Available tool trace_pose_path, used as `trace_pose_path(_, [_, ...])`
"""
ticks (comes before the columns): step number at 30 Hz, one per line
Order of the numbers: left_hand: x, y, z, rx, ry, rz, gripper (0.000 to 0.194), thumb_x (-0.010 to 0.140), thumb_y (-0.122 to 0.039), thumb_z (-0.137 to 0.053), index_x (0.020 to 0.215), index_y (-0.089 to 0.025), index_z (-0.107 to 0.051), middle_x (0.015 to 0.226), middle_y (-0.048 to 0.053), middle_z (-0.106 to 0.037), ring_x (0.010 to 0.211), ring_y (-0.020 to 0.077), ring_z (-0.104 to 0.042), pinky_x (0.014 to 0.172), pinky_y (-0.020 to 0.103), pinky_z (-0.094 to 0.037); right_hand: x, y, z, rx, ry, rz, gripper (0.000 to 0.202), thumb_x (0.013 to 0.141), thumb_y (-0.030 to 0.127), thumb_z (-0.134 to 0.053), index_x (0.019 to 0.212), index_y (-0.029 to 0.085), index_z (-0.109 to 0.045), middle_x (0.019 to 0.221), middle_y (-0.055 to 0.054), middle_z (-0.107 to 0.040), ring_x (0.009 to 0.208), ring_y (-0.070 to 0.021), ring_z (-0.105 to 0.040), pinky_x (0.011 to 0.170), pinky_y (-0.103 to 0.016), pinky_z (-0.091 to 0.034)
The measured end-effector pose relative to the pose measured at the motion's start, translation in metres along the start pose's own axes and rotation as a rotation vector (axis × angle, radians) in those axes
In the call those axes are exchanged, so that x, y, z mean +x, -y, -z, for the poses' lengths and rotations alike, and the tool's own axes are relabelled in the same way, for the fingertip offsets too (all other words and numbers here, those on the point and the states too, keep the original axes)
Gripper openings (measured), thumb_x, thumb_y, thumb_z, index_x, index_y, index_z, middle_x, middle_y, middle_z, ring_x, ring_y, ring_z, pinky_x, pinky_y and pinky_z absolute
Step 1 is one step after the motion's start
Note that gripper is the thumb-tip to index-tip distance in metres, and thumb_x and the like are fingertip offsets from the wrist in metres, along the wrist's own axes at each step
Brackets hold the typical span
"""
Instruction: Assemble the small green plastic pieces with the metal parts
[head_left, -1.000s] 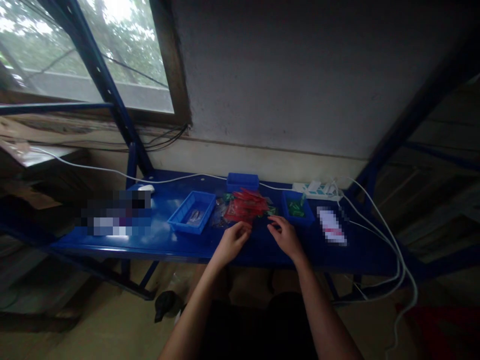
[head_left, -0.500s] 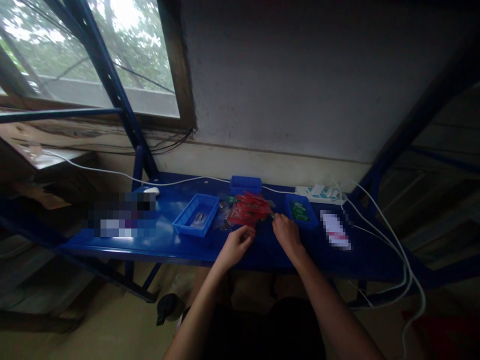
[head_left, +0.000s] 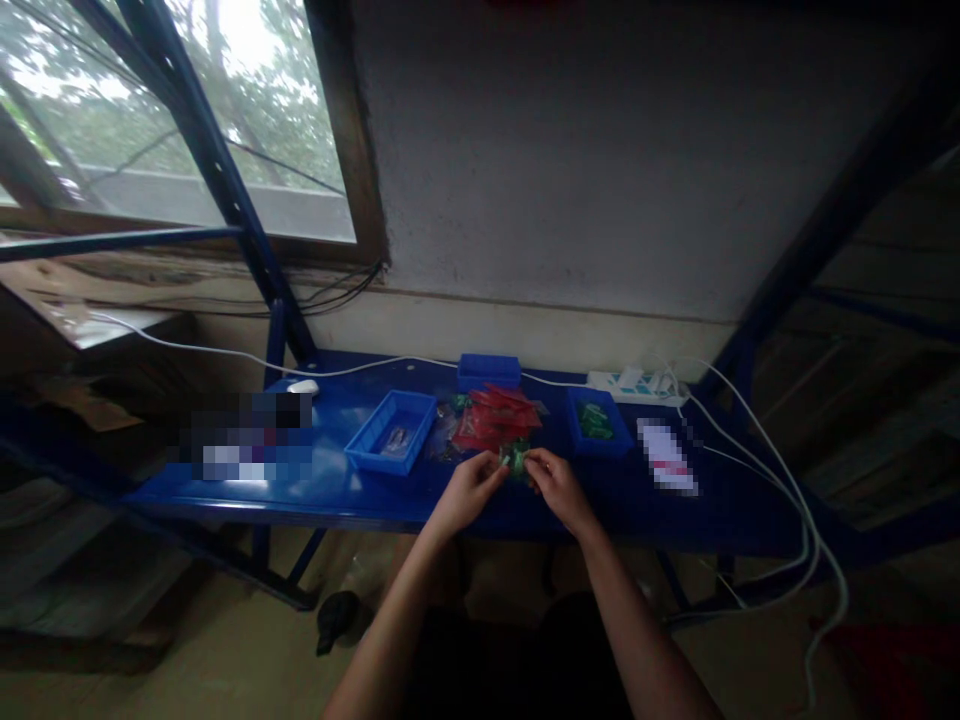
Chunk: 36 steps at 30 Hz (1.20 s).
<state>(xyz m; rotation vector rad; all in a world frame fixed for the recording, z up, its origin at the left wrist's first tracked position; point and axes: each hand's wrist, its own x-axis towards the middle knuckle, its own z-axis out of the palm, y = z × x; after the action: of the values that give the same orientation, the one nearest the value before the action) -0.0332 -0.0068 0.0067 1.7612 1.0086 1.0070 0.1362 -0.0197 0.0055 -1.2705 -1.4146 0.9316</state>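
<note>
A small green plastic packet (head_left: 514, 457) is stretched between my two hands near the front of the blue table. My left hand (head_left: 472, 487) pinches its left side with closed fingers. On the opposite side, my right hand (head_left: 556, 486) grips the packet between thumb and fingers. Just beyond the hands lies a heap of red packets (head_left: 496, 415). Clear plastic bags (head_left: 444, 438) lie to the left of the heap. A blue bin (head_left: 626, 447) to the right holds several green packets (head_left: 595, 421).
A blue bin (head_left: 358, 455) with small clear packets stands at left; another blue bin (head_left: 489, 372) sits behind the heap. A white power strip (head_left: 637, 387) and cables (head_left: 802, 520) are at right. Blue posts (head_left: 259, 250) frame the table against the wall.
My right hand has moved left, toward my left hand. The green packet now shows between both hands, in front of the red heap.
</note>
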Motion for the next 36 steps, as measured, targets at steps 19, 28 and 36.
trace_pose_path(19, [0.001,0.002,0.001,0.072,-0.067,-0.076,0.024,0.079,-0.039,-0.057,0.083,-0.015,-0.063,0.076,0.002,-0.059,0.072,0.0142,-0.052,0.065,0.024,-0.04,-0.01,-0.001,0.002,-0.095,-0.082,0.093,0.019,0.077,0.037,-0.058,0.077,0.019,-0.064,0.065,0.001,-0.059,0.062,-0.0142,-0.053,0.058,-0.025,-0.041])
trace_pose_path(28, [0.002,0.0,-0.001,0.014,-0.096,0.037,0.031,0.083,-0.045,-0.051,0.072,-0.016,-0.053,0.06,-0.003,-0.049,0.057,0.0112,-0.044,0.055,0.022,-0.034,-0.014,0.006,0.005,0.138,0.08,0.047,0.029,0.08,0.038,-0.05,0.099,0.019,-0.06,0.092,-0.006,-0.068,0.081,-0.0189,-0.064,0.059,-0.025,-0.047])
trace_pose_path(36, [-0.001,-0.008,0.002,0.015,-0.013,0.04,0.038,0.085,-0.046,-0.045,0.063,-0.016,-0.05,0.058,-0.003,-0.046,0.056,0.0113,-0.041,0.054,0.023,-0.031,-0.014,0.002,0.001,-0.014,0.062,0.091,0.019,0.078,0.032,-0.055,0.092,0.02,-0.059,0.077,-0.001,-0.064,0.072,-0.0165,-0.061,0.064,-0.027,-0.048])
